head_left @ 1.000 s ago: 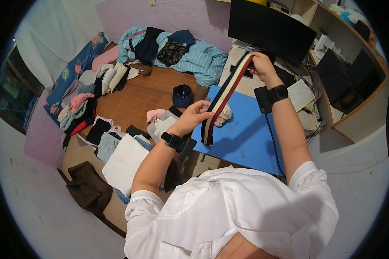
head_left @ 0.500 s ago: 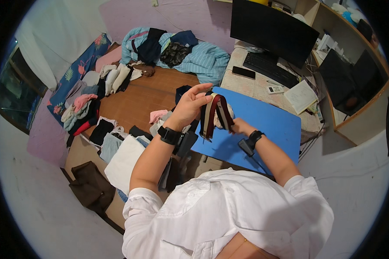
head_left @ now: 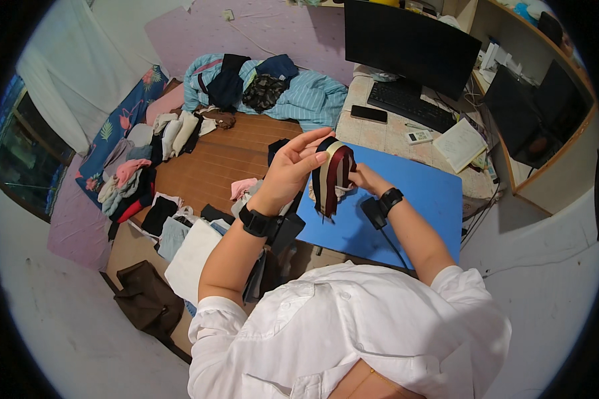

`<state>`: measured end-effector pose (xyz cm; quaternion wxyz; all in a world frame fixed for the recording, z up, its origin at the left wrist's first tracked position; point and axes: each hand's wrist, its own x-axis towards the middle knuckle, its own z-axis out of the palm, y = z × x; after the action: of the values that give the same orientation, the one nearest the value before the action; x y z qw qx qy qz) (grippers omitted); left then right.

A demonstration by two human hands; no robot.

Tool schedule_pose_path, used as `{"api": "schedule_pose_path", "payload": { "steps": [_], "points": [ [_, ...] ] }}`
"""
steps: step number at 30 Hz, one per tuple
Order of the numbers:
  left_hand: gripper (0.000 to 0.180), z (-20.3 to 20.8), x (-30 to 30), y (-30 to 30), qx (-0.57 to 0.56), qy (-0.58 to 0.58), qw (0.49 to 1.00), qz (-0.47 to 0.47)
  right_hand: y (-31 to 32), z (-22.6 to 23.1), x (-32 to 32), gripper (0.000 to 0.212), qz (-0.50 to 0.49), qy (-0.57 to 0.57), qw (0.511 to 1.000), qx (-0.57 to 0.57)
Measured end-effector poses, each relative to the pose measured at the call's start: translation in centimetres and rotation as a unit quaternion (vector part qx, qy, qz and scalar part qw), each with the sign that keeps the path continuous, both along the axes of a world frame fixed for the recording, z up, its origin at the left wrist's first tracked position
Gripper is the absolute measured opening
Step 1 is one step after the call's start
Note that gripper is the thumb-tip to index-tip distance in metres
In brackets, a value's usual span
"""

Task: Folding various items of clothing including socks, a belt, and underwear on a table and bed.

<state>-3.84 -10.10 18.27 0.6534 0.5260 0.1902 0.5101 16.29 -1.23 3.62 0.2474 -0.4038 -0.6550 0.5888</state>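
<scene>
since a second ago, our right hand (head_left: 367,178) has come down from high up, and the striped strap (head_left: 333,179), pulled long then, now hangs in a bent loop. it is just over the blue table (head_left: 416,199). our left hand (head_left: 286,176) pinches its top bend, thumb and pointing finger close together with the strap between them. our right fingers are at the strap's far side, partly hidden, so we can't tell how tightly they hold. we think it is light, soft and bendy, and won't break. it could flop or twist, so we'd best pinch it flat across all the stripes, near a bend. past the table are a phone (head_left: 369,114) and a black keyboard (head_left: 409,106).
</scene>
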Motion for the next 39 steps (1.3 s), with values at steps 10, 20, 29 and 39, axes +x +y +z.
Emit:
{"api": "schedule_pose_path", "payload": {
  "steps": [10,20,29,39],
  "points": [
    [0.040,-1.9,0.4,0.8,0.029,-0.016,0.998,0.045,-4.6,-1.6,-2.8,0.028,0.184,-0.025,0.980,-0.075],
    [0.040,-2.9,0.5,1.3,-0.001,-0.032,0.995,0.093,-3.2,5.9,0.6,0.053,0.026,0.154,0.988,0.008],
    [0.042,-3.9,1.4,1.0,-0.025,0.004,0.996,0.087,-2.5,5.8,-2.0,0.024,-0.003,0.152,0.980,0.131],
    [0.043,-4.9,0.2,0.3,-0.022,0.005,0.992,0.126,-5.5,7.2,-4.2,0.032,0.070,0.422,0.868,-0.252]
  ]
}}
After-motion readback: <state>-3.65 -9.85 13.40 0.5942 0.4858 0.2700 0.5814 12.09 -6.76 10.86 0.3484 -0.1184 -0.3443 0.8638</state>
